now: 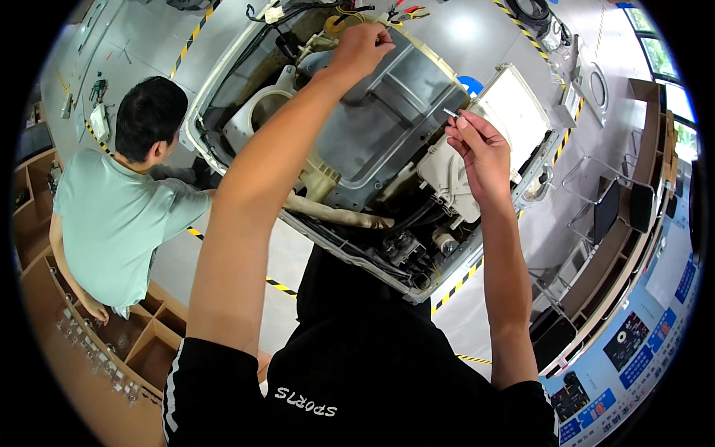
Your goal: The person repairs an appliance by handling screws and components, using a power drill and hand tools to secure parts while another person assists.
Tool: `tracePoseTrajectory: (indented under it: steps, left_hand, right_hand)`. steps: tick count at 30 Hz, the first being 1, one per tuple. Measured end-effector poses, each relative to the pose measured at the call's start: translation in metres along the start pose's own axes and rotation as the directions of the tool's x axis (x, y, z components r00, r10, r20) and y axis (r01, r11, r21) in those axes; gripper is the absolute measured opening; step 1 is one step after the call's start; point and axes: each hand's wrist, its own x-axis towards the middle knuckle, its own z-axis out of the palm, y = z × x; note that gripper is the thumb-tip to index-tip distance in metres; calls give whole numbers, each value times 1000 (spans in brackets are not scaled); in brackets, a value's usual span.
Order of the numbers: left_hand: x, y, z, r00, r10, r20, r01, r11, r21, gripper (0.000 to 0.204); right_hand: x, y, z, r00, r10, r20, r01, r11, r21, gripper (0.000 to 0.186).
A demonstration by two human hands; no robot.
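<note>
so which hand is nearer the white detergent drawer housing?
Right. The right hand, pinching a small screw, is directly over the white detergent drawer housing. The left hand is apart from it, at the far edge of the grey tub.

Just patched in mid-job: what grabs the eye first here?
An opened washing machine fills the centre, its grey tub and hoses bared. The left hand reaches to its far edge, while the right hand pinches a small screw above the white detergent box. A co-worker bends at left.
</note>
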Motion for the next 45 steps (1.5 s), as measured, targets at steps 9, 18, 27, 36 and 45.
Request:
tracePoseTrajectory:
  steps: [9, 18, 27, 36, 45]
  left_hand:
    - [-92, 112, -37, 873, -411, 262, 452, 481, -751, 17]
    - [-117, 96, -46, 912, -391, 128, 371, 648, -665, 17]
    - [-120, 95, -44, 801, -584, 132, 396, 352, -848, 19]
    - [-133, 108, -41, 748, -631, 207, 357, 120, -926, 18]
    - [-144, 115, -44, 728, -561, 394, 454, -36, -890, 25]
  right_hand:
    - [-9, 10, 38, 989, -77, 124, 65, 993, 102, 22]
    - [-17, 27, 60, 990, -116, 79, 127, 981, -149, 23]
    - [-8, 36, 72, 984, -153, 88, 164, 978, -126, 24]
    - [-24, 35, 74, 962, -265, 73, 274, 946, -176, 22]
    - [-34, 40, 61, 927, -331, 174, 357, 922, -149, 21]
